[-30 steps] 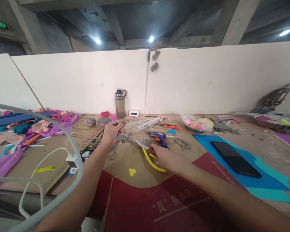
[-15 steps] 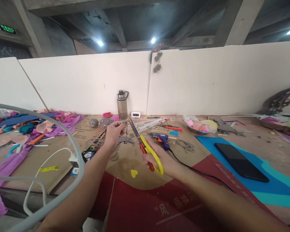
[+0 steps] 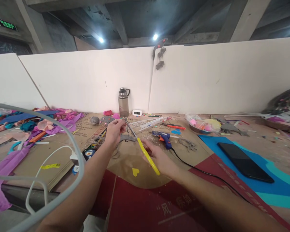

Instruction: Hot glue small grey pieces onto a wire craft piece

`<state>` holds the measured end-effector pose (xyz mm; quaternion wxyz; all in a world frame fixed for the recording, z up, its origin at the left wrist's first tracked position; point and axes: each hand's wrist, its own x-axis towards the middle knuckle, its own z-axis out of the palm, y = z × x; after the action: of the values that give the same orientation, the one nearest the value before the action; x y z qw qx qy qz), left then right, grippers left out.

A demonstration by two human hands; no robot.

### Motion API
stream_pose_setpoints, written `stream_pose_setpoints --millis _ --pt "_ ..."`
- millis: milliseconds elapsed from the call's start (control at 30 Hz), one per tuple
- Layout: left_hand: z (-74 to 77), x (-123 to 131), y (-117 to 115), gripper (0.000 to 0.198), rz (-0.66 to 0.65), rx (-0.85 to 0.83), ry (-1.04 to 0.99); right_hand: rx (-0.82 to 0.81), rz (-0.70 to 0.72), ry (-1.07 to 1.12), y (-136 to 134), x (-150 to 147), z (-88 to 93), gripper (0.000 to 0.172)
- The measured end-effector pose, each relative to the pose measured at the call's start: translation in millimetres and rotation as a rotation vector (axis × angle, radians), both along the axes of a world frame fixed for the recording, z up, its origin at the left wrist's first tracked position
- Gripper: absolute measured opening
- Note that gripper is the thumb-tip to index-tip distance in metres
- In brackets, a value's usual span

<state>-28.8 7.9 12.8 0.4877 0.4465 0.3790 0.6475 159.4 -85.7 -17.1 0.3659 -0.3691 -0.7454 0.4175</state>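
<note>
My right hand (image 3: 157, 156) grips a pair of scissors (image 3: 147, 155) with yellow handles, their blades pointing up and left. The blade tips are at the fingertips of my left hand (image 3: 115, 131). That hand is closed in a pinch on what looks like a thin grey string (image 3: 128, 129), too fine to make out fully. Just below the blades lies a curved grey piece (image 3: 127, 138) on the cardboard. A yellow heart cutout (image 3: 135, 172) rests nearer to me, between my forearms.
Right of my hand lies a blue glue gun (image 3: 164, 138) with a trailing black cord. A phone (image 3: 244, 161) rests on blue sheets. At the back stand a bottle (image 3: 123, 104) and a small white clock (image 3: 137, 112). A pale tube (image 3: 78, 161) arches across the left foreground.
The scissors have moved left and turned, bringing their blades to my left fingertips; their handles now look closed together. My left hand has barely moved.
</note>
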Motion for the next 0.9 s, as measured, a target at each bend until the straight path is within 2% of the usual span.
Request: stream_pose_setpoints --millis 100,233,500,900 --pt "-0.8 1.5 0.0 0.024 -0.013 -0.003 0.0 0.157 -0.06 -0.082 0.4 2.0 -0.8 0.045" --pt "-1.6 3.3 -0.4 0.026 -0.038 0.008 -0.026 0.256 -0.121 -0.174 0.3 3.5 -5.0 0.05" --pt "-2.1 8.2 -1.6 0.026 -0.063 0.014 -0.022 0.314 -0.213 -0.272 4.4 6.5 -18.6 0.055" --pt "-1.1 11.5 -6.0 0.03 -0.073 -0.001 -0.035 0.336 -0.302 -0.384 3.7 10.6 -17.2 0.06"
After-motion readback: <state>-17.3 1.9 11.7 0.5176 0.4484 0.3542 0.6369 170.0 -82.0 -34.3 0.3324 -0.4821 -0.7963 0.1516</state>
